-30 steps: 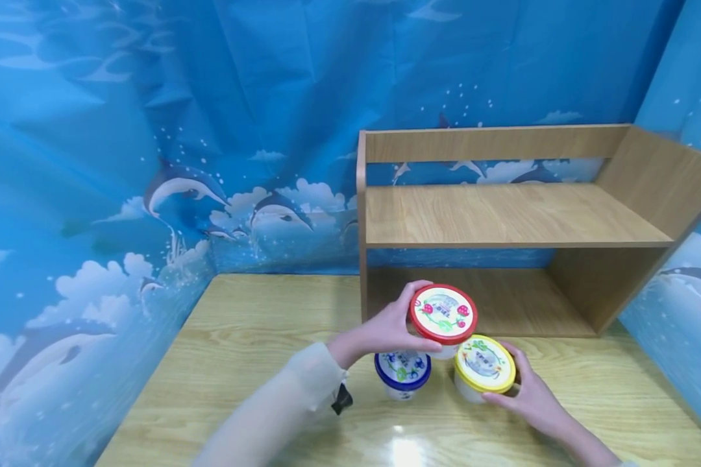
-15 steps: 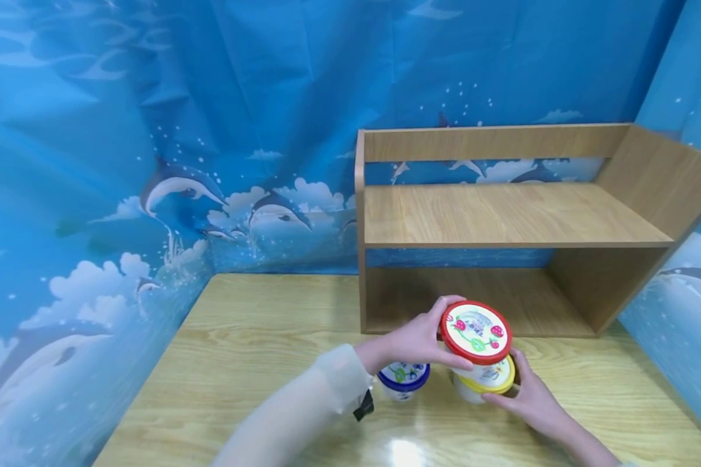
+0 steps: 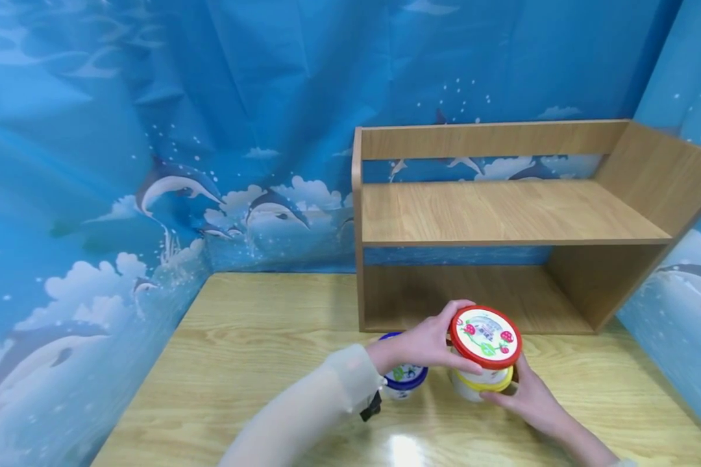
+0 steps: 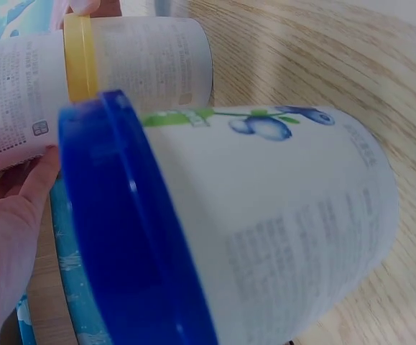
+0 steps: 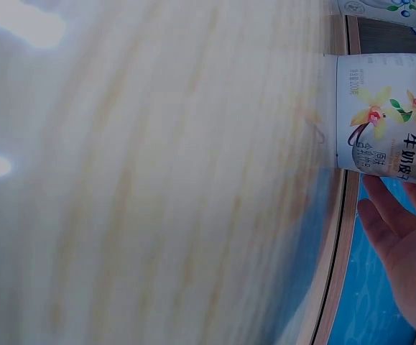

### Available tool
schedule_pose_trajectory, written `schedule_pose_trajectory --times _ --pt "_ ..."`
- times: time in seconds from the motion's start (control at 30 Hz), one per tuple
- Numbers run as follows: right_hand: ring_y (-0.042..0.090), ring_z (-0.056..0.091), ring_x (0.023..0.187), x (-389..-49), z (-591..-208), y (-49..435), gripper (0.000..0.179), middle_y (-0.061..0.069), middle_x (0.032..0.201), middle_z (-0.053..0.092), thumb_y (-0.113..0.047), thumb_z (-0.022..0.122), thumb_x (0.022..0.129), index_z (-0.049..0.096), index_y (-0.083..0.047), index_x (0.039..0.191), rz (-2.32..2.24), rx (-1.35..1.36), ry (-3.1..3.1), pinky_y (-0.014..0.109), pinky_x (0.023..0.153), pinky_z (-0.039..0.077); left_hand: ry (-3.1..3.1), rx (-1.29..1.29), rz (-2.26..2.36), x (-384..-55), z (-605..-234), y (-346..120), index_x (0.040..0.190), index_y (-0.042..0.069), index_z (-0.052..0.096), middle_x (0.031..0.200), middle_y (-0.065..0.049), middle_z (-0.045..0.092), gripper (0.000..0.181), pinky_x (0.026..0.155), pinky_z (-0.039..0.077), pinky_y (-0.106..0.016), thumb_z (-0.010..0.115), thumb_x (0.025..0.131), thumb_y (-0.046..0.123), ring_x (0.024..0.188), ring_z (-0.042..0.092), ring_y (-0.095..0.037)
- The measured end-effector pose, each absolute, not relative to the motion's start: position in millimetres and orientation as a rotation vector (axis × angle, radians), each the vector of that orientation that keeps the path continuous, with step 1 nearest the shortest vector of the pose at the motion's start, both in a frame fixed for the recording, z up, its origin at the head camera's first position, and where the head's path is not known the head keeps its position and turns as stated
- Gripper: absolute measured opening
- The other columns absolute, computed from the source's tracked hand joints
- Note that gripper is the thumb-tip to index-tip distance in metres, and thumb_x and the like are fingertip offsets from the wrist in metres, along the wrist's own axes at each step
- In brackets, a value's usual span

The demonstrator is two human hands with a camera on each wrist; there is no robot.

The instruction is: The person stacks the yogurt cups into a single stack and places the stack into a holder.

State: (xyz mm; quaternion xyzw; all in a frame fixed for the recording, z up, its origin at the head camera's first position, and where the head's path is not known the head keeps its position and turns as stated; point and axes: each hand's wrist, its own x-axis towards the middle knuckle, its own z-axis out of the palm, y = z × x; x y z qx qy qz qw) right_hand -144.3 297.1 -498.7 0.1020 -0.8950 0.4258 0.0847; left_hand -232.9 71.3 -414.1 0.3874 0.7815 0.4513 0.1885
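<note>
My left hand (image 3: pixel 426 342) grips a red-lidded pudding tub (image 3: pixel 486 337) with strawberry art, thumb and fingers on opposite sides. It sits on top of a yellow-lidded tub (image 3: pixel 468 390); the left wrist view shows its white body (image 4: pixel 17 97) meeting the yellow lid (image 4: pixel 80 57). The right hand (image 3: pixel 531 399) holds the yellow-lidded tub at its right side. That tub's flower-printed wall (image 5: pixel 384 115) shows in the right wrist view, fingers against it. Left of the pair a blue-lidded tub (image 3: pixel 404 377) with blueberry art stands on the table, partly hidden by the left wrist.
A two-level wooden shelf (image 3: pixel 514 211) stands right behind the tubs on the light wood table (image 3: pixel 257 337). Blue dolphin-print sheeting (image 3: pixel 269 130) hangs behind and at both sides. A small black item (image 3: pixel 371 407) hangs at the left wrist.
My left hand has carried the red-lidded tub rightward from above the blue-lidded tub's side and lowered it onto the yellow-lidded tub. The right hand has stayed in place.
</note>
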Motion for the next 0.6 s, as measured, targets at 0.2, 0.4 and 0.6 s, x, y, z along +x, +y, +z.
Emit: schedule_pose_trajectory --times 0.2,0.4,0.6 --pt "0.013 0.054 0.105 -144.5 -496.4 296.1 0.087 0.019 0.125 0.055 -0.021 0.085 0.075 0.031 -0.001 0.140 1.299 0.274 -2.696 0.031 0.082 0.050 2.207 1.088 1.261 -232.7 -412.3 76.5 0.148 0.031 0.021 0.130 0.012 0.050 0.095 0.092 0.047 -0.027 0.083 0.076 0.035 0.114 0.049 -0.001" --pt "0.025 0.056 0.104 -145.3 -495.6 295.6 0.083 0.020 0.124 0.057 -0.022 0.085 0.075 0.035 0.001 0.137 1.263 0.237 -2.742 0.039 0.082 0.049 2.211 1.098 1.265 -233.4 -413.1 83.5 0.148 0.030 0.021 0.130 0.011 0.050 0.095 0.093 0.046 -0.025 0.083 0.077 0.034 0.113 0.049 0.000" --pt "0.018 0.056 0.103 -145.2 -495.5 296.1 0.080 0.018 0.124 0.058 -0.023 0.085 0.075 0.039 0.001 0.135 1.235 0.219 -2.762 0.036 0.083 0.049 2.216 1.087 1.265 -234.0 -415.1 86.8 0.149 0.031 0.020 0.133 0.011 0.049 0.097 0.096 0.044 -0.026 0.084 0.076 0.033 0.116 0.048 0.000"
